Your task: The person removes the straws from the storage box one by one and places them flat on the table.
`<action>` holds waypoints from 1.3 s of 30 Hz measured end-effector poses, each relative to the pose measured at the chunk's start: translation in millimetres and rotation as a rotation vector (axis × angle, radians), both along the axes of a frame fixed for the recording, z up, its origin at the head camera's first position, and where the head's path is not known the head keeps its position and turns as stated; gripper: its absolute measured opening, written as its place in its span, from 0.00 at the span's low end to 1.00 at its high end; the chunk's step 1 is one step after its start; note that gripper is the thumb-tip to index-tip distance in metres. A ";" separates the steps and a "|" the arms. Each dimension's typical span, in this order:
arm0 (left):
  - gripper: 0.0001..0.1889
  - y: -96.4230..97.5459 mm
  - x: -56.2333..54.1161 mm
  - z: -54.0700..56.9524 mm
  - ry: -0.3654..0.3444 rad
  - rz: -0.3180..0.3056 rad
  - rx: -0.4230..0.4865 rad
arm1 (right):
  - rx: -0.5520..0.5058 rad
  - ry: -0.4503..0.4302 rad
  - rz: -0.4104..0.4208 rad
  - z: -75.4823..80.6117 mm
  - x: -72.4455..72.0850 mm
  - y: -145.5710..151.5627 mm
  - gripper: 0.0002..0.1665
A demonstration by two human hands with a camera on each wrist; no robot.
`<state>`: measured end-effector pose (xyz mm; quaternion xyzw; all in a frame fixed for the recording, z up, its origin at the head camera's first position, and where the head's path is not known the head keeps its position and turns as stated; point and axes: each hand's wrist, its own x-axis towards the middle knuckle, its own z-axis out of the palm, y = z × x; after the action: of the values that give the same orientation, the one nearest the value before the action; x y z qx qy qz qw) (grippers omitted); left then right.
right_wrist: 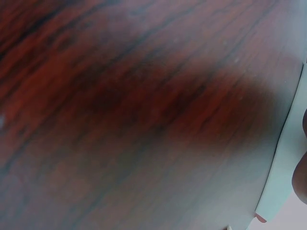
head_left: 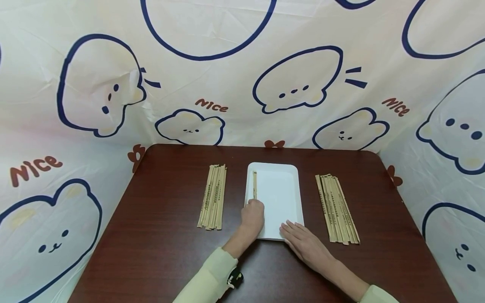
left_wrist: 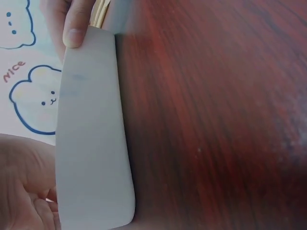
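A white rectangular tray (head_left: 282, 193) lies at the middle of the brown table. Along its left side runs one slim tan paper-wrapped stick (head_left: 254, 182), its far end showing beyond my left hand (head_left: 253, 216). The left fingers are curled round the near part of this stick, which they hide. My right hand (head_left: 303, 242) rests on the tray's near right corner with its fingers extended. In the left wrist view, the right thumb (left_wrist: 74, 38) lies against the tray's near wall (left_wrist: 93, 134), and the left palm (left_wrist: 24, 177) is beside it.
A bundle of similar paper-wrapped sticks (head_left: 214, 198) lies left of the tray. Another bundle (head_left: 337, 210) lies to its right, fanned slightly. Behind the table (head_left: 170, 176) hangs a pale cloth (head_left: 235, 80) with cartoon drawings, which also covers both sides.
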<state>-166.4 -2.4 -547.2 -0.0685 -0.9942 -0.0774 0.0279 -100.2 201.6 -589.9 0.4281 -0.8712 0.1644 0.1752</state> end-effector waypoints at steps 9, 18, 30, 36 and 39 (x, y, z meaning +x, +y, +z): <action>0.06 0.2 0.9 -5.2 0.052 0.006 0.021 | -0.020 0.022 0.015 -1.1 -1.0 0.2 0.27; 0.06 0.3 2.9 4.2 0.018 0.007 0.037 | -0.029 0.001 0.016 -1.9 -0.5 0.4 0.24; 0.03 -16.4 -3.4 27.0 0.004 -0.024 0.138 | -0.039 0.040 0.031 0.1 -1.4 0.0 0.22; 0.05 -30.0 -7.0 38.6 0.012 0.007 0.143 | -0.037 0.049 0.032 0.1 -1.4 0.0 0.22; 0.04 -38.0 -8.0 41.6 0.024 0.019 0.136 | -0.040 0.052 0.035 0.0 -1.6 -0.1 0.22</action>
<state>-174.4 -40.4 -505.6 -0.0580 -0.9869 -0.1437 0.0453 -101.8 201.5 -589.9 0.4440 -0.8552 0.1737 0.2032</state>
